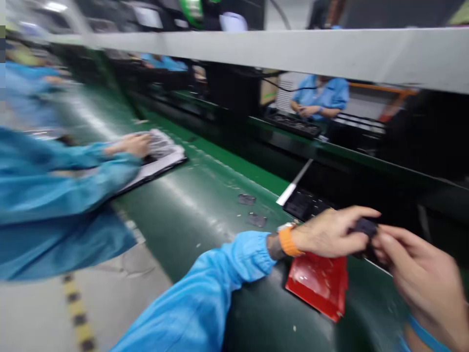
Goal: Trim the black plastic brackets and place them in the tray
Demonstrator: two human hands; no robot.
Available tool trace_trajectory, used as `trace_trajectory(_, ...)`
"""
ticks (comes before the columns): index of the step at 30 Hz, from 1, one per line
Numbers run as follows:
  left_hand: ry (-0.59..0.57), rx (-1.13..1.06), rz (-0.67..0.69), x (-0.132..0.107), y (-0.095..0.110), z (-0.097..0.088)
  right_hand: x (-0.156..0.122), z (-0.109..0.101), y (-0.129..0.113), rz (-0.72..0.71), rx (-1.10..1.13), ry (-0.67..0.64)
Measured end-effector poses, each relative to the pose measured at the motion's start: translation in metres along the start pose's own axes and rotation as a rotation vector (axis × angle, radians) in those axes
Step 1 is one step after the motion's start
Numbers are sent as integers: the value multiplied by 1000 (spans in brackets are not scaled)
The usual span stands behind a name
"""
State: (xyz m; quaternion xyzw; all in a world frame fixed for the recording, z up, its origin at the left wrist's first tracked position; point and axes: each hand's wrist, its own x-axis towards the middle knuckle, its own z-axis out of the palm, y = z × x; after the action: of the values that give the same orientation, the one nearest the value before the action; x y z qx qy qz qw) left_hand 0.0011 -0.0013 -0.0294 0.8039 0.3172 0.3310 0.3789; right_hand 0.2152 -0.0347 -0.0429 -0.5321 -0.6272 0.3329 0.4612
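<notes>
Surface: a green conveyor belt (205, 195) runs slantwise from far left to near right, glossy and flecked with pale specks. At the left edge, the pale floor (120, 293) carries a yellow-and-black striped line (77, 313). Also at left, a co-worker's hand (134, 145), in a blue sleeve, rests on a flat tray (166, 159) lying on the belt. Overhead, a grey beam (293, 54) crosses the whole view. At mid-belt two loose dark pieces (246, 199) lie flat, near each other and apart from everything else. Right of them a black tray (304, 203) sits at the belt's far edge. Beyond the belt a seated person (320, 95) in blue works at another line. My left hand (330, 234), with an orange strap (287, 241) at the wrist, hovers over a red tray (318, 286) lying on the belt's near side. My thumb and forefinger are pinched narrow on the small dark part (366, 227), which is held in the air above the belt, just right of the red tray and between my two hands. My right hand (414, 274) meets it from the right, fingertips closed against its far end. The part's long axis appears to lie roughly across the view, from one hand to the other. Motion blur hides which end faces which way.
</notes>
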Motion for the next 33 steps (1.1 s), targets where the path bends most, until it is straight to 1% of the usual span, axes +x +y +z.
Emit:
trace_trajectory(1,33,-99,-3,1,-3,0,-2,6,-9,45,16,36)
trace_trajectory(3,22,-315,-1,2,-6,1,1,16,-22,47,79,39)
trace_trajectory(4,19,-375,0,2,-7,0,4,19,-26,46,106,31)
trace_trajectory(7,8,-400,-1,2,-6,-1,9,20,-30,47,155,4)
trace_trajectory(13,0,-307,25,-1,0,-2,4,16,-31,29,183,-44)
trace_trajectory(21,18,-96,55,-3,7,-6,4,16,-36,19,170,-61)
trace_trajectory(26,75,67,111,-5,12,-5,3,17,-36,27,166,-77)
trace_trajectory(29,113,125,156,-6,13,-5,2,17,-36,31,147,-75)
trace_trajectory(33,144,216,202,-9,13,-3,0,18,-34,7,61,-53)
